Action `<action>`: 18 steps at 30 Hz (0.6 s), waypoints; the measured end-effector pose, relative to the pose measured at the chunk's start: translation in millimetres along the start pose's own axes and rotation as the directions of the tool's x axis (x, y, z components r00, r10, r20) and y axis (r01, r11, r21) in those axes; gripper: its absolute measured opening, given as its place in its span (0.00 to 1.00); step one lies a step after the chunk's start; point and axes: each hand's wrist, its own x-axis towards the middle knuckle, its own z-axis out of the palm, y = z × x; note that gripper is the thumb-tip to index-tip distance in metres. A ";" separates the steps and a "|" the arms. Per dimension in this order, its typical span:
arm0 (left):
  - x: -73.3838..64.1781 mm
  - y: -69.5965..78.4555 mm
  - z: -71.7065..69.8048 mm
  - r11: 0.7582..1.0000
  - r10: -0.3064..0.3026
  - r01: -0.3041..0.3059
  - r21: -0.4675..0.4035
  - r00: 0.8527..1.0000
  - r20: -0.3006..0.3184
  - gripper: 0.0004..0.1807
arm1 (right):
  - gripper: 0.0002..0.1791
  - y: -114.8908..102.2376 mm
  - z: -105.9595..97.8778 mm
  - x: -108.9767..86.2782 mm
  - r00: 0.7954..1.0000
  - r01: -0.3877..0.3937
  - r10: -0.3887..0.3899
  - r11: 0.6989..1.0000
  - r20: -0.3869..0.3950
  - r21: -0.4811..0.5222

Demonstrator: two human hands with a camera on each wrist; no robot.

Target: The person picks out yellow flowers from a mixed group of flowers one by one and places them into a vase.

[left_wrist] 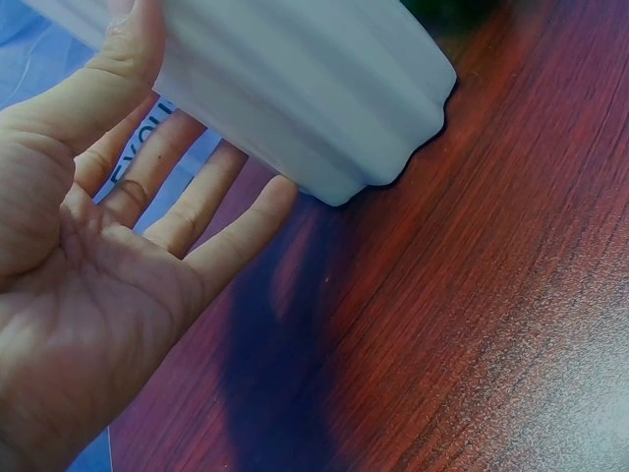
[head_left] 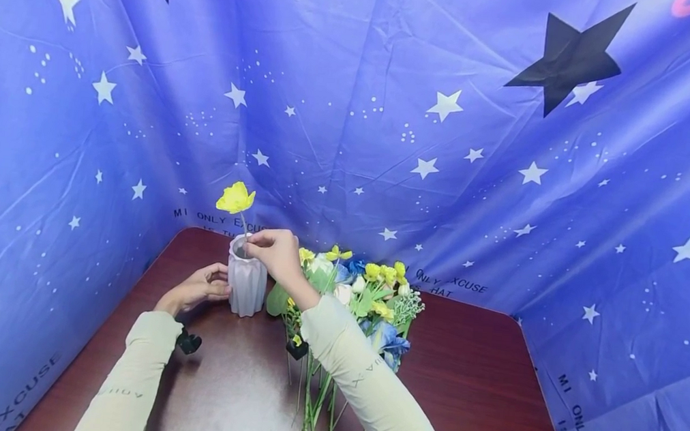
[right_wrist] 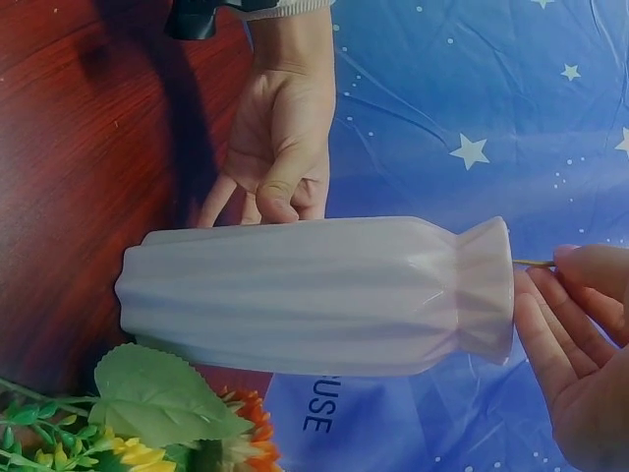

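I have the right hand [head_left: 278,254] pinching a yellow flower [head_left: 235,198] by its stem, right at the mouth of the pale vase [head_left: 248,288], which stands upright on the table [head_left: 467,370]. The left hand [head_left: 195,290] touches the vase's side, its fingers relaxed and spread apart. From where I sit, a sideways push on the rim seems the likeliest trouble: so light a touch might not stop the vase tipping. The right sleeve [head_left: 362,374] also looks close to the loose flowers [head_left: 386,274]; a careless sweep could drag them.
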 end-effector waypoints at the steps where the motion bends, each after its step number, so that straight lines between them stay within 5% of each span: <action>1: 0.0 0.5 0.2 1.000 0.001 -0.001 0.004 1.000 0.003 0.19 | 0.04 -0.1 -0.1 0.1 1.000 0.004 -0.004 1.000 0.000 -0.004; 13: -0.6 1.6 -0.4 0.999 -0.008 0.008 0.038 1.000 0.002 0.20 | 0.05 -3.1 4.3 -1.1 0.997 0.072 -0.070 0.990 0.024 -0.123; 18: -0.6 0.0 -2.5 0.999 0.045 -0.046 0.020 0.998 0.048 0.18 | 0.05 -6.6 5.3 -2.4 0.996 0.080 -0.072 0.976 0.043 -0.204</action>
